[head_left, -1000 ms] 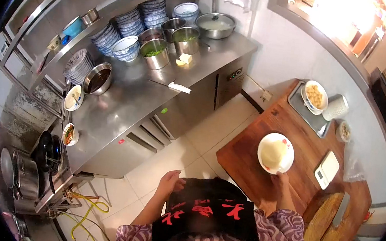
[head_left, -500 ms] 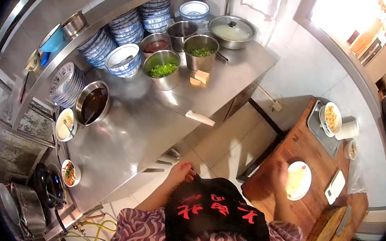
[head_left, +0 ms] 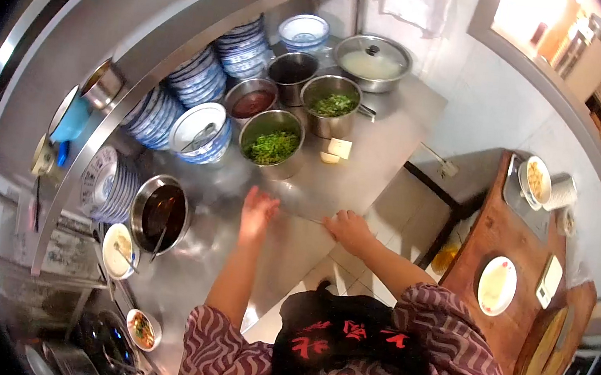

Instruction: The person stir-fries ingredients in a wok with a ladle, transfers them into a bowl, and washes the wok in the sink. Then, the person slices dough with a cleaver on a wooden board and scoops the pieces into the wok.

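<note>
My right hand (head_left: 349, 231) is closed around the handle of a knife (head_left: 306, 218) at the steel counter's front edge. The thin blade points left and is hard to make out against the metal. My left hand (head_left: 260, 209) hovers over the counter near the blade's far end, its fingers apart with nothing in them. Beyond the hands, two pale yellowish blocks (head_left: 339, 148) sit on the counter. Just left of them stands a steel pot of chopped greens (head_left: 273, 146), with a second pot of greens (head_left: 332, 106) behind.
Stacked blue-and-white bowls (head_left: 198, 78), a lidded pan (head_left: 372, 62) and a pot of dark sauce (head_left: 158, 213) line the steel counter (head_left: 214, 244). At right, a wooden table (head_left: 468, 267) carries a white plate (head_left: 497, 286), a scale (head_left: 549, 281) and a round chopping board (head_left: 547, 352).
My right hand has left the plate on the wooden table and taken hold of the knife handle. My left hand has moved forward over the counter. The view has shifted.
</note>
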Demonstrator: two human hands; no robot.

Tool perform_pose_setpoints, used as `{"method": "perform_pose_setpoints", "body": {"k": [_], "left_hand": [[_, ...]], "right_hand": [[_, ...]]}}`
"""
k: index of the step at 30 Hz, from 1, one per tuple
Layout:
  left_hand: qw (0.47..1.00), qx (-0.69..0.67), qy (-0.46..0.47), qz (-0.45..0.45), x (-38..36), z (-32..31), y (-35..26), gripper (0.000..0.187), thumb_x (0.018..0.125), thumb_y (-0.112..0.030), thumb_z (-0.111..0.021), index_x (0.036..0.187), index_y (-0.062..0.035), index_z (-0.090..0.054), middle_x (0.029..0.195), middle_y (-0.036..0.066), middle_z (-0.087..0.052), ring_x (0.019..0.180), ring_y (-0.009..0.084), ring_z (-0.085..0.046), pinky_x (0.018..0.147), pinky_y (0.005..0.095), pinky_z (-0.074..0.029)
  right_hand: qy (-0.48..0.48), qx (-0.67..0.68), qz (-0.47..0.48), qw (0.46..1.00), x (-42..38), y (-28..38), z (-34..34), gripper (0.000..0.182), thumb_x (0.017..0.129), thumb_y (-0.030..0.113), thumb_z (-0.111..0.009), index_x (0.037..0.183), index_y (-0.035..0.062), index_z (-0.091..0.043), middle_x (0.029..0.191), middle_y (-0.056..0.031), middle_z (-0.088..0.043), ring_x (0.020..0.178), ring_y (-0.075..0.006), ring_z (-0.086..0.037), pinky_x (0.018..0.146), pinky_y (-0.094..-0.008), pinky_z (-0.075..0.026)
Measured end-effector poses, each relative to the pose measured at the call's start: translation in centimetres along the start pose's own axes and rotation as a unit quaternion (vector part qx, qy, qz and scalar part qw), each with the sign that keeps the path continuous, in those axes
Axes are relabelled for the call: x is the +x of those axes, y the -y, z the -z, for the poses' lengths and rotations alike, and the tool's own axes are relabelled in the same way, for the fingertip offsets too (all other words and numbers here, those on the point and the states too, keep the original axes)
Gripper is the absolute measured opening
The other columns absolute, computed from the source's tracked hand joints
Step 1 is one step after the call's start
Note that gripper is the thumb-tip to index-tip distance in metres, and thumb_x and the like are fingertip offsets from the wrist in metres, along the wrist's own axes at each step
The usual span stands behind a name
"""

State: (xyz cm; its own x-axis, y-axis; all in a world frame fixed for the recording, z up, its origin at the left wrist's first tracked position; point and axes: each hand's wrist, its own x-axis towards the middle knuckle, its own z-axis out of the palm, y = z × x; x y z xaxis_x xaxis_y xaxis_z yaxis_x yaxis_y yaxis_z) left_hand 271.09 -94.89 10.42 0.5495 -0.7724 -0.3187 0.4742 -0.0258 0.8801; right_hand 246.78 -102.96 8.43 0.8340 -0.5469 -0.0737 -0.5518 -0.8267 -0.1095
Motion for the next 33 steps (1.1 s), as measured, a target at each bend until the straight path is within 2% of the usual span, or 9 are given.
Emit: {"method": "perform_pose_setpoints", "body": {"k": [6, 12, 17, 19, 22, 24, 26, 28, 33], "left_hand": [[0.987, -0.14, 0.073, -0.001, 11.9, 2.6, 4.7, 0.064, 0.081, -0.004, -0.06, 0.133, -0.0164, -0.024, 0.097, 0.01, -0.055, 0.083, 0.0197, -0.056, 0.078, 0.0372, -0.047], [0.996, -0.044, 0.071, 0.01, 7.0, -4.2, 0.9, 0.074, 0.08, -0.004, -0.055, 0.14, -0.0136, -0.012, 0.105, 0.012, -0.054, 0.09, 0.0243, -0.056, 0.079, 0.0366, -0.047], [0.985, 0.027, 0.172, 0.007, 6.3, -6.7, 14.0, 0.051, 0.083, -0.006, -0.053, 0.13, -0.0066, -0.033, 0.109, 0.01, -0.052, 0.094, 0.0211, -0.055, 0.08, 0.034, -0.046], [0.93, 0.263, 0.237, -0.1, 2.1, -10.8, 17.9, 0.042, 0.084, -0.005, -0.052, 0.124, -0.0053, -0.042, 0.111, 0.009, -0.052, 0.096, 0.0198, -0.054, 0.082, 0.0332, -0.045], [0.933, 0.216, 0.284, 0.049, -14.2, -24.4, 19.2, 0.036, 0.084, -0.002, -0.049, 0.12, -0.0032, -0.046, 0.115, 0.008, -0.052, 0.099, 0.0192, -0.054, 0.085, 0.0324, -0.045], [0.856, 0.269, 0.441, 0.012, -17.6, -28.8, 23.6, 0.038, 0.086, 0.0, -0.048, 0.123, -0.001, -0.044, 0.12, 0.009, -0.05, 0.104, 0.0201, -0.053, 0.089, 0.0325, -0.043], [0.776, 0.301, 0.551, -0.051, -21.7, -34.4, 26.1, 0.042, 0.086, 0.001, -0.046, 0.128, 0.0018, -0.04, 0.126, 0.011, -0.047, 0.109, 0.022, -0.051, 0.093, 0.0327, -0.041], [0.775, 0.263, 0.573, 0.046, -23.4, -38.7, 30.2, 0.048, 0.086, -0.004, -0.05, 0.132, 0.0021, -0.036, 0.13, 0.016, -0.045, 0.114, 0.0231, -0.049, 0.096, 0.0338, -0.038], [0.666, 0.501, 0.531, -0.156, -23.9, -46.4, 37.3, 0.053, 0.077, -0.007, -0.052, 0.125, 0.0082, -0.038, 0.118, 0.025, -0.051, 0.106, 0.0321, -0.053, 0.09, 0.034, -0.042]], "right_hand": [[0.032, 0.178, -0.118, 0.976, -11.2, 0.7, 2.0, 0.036, 0.084, 0.016, -0.052, 0.119, 0.0161, -0.047, 0.097, -0.0168, -0.053, 0.088, -0.0321, -0.058, 0.072, -0.0409, -0.05], [-0.1, 0.284, -0.324, 0.897, -28.1, 1.8, 3.1, 0.027, 0.083, 0.018, -0.055, 0.11, 0.0111, -0.052, 0.087, -0.0137, -0.057, 0.079, -0.0331, -0.059, 0.067, -0.0413, -0.05], [-0.275, 0.287, -0.514, 0.76, -39.1, 1.6, 2.1, 0.016, 0.083, 0.017, -0.058, 0.093, 0.0061, -0.052, 0.073, -0.0129, -0.056, 0.063, -0.0287, -0.057, 0.055, -0.0381, -0.047], [-0.319, 0.295, -0.608, 0.665, -44.2, 0.4, 1.4, 0.015, 0.084, 0.016, -0.058, 0.09, 0.0042, -0.051, 0.072, -0.0154, -0.055, 0.061, -0.0286, -0.057, 0.053, -0.0374, -0.045], [-0.404, 0.235, -0.681, 0.564, -50.5, -1.2, -0.6, 0.02, 0.084, 0.016, -0.058, 0.095, 0.0016, -0.049, 0.068, -0.0181, -0.053, 0.061, -0.0338, -0.055, 0.054, -0.0397, -0.043], [-0.393, 0.316, -0.723, 0.472, -53.7, -2.0, -1.2, 0.019, 0.085, 0.015, -0.057, 0.095, 0.0017, -0.048, 0.068, -0.0196, -0.054, 0.064, -0.0373, -0.055, 0.056, -0.0407, -0.043], [-0.461, 0.306, -0.698, 0.454, -56.4, -2.7, -4.4, 0.017, 0.086, 0.013, -0.056, 0.095, 0.0026, -0.047, 0.063, -0.0157, -0.05, 0.055, -0.0259, -0.053, 0.051, -0.0354, -0.041], [-0.454, 0.354, -0.711, 0.403, -57.4, -3.0, -4.8, 0.02, 0.086, 0.014, -0.057, 0.098, 0.0017, -0.049, 0.062, -0.012, -0.05, 0.055, -0.0185, -0.052, 0.051, -0.033, -0.041], [-0.443, 0.431, -0.714, 0.329, -58.6, -3.2, -3.8, 0.027, 0.085, 0.016, -0.058, 0.106, 0.0003, -0.05, 0.064, -0.0091, -0.052, 0.057, -0.0167, -0.052, 0.052, -0.0332, -0.042]]}}
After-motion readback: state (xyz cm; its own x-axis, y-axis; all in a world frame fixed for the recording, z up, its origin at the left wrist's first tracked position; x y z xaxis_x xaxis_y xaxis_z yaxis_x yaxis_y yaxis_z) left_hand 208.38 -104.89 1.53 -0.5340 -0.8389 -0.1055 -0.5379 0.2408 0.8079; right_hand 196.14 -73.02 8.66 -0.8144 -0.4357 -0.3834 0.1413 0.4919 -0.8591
